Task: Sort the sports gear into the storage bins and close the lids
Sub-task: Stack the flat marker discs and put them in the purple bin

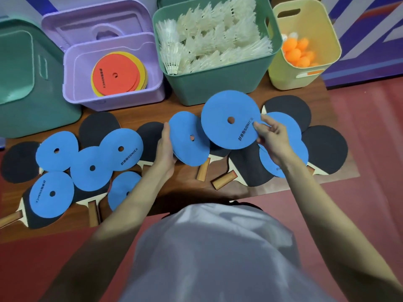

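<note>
**A:** Start me at the left edge. What's done over there?

**B:** Upper left, the dark green bin (32, 83) has its lid on, so I call that one finished. Below it, lower left of the frame, five loose blue discs (89, 168) lie on top of the paddles (19, 162), none of them sorted yet.

**A:** And the purple bin?

**B:** The purple bin (113, 99) sits open in the upper left-centre, its purple lid (96, 25) propped behind it. Orange discs (115, 76) and yellow ones are stacked inside. No blue in there that I can see.

**A:** Now the hands.

**B:** Centre frame. My left hand (165, 153) grips a small stack of blue discs (188, 138), fingers curled around its left edge. My right hand (270, 136) pinches a single lifted blue disc (231, 119) by its right rim, holding it clear of the table just beside the stack. I read this as gathering, mid-way: the blues are being collected before going to the purple bin.

**A:** Further right?

**B:** Under my right hand, two more blue discs (283, 162) rest on the paddles. Top centre, the light green bin (218, 88) is heaped with shuttlecocks (213, 40), no lid on it. Upper right, the yellow bin (305, 77) holds orange balls (298, 53), also open.

**A:** So what's left?

**B:** Plenty, I'd say. The remaining blue discs, every paddle on the table, and three lids.
</note>
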Action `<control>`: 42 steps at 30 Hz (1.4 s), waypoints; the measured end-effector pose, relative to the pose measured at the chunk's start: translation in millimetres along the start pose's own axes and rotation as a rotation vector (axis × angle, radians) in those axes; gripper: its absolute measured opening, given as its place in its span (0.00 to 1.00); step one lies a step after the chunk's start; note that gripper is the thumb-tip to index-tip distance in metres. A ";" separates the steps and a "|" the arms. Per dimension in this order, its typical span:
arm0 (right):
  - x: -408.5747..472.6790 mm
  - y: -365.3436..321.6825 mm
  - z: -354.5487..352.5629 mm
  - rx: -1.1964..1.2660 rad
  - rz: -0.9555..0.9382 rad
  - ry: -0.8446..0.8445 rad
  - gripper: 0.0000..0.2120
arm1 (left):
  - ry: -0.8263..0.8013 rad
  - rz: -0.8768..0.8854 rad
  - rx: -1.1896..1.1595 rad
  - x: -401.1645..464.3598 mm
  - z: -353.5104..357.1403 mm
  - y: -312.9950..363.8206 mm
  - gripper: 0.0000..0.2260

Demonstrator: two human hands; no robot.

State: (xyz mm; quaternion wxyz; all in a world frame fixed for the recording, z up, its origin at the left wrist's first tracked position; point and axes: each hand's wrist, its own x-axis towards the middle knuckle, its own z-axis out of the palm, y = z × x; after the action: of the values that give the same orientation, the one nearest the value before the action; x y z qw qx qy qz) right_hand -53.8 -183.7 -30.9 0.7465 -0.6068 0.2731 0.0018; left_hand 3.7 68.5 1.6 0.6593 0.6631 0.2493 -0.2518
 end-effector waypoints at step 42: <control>63.4 32.2 -115.5 -1.098 0.247 0.377 0.32 | -0.096 -0.015 0.160 -22.9 107.4 -20.7 0.25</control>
State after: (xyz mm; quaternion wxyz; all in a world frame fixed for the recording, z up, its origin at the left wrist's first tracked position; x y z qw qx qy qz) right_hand -57.4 -300.8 -99.3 0.2561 -0.8577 0.4288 0.1221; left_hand -27.7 -38.8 0.9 0.6136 0.6990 0.2016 -0.3072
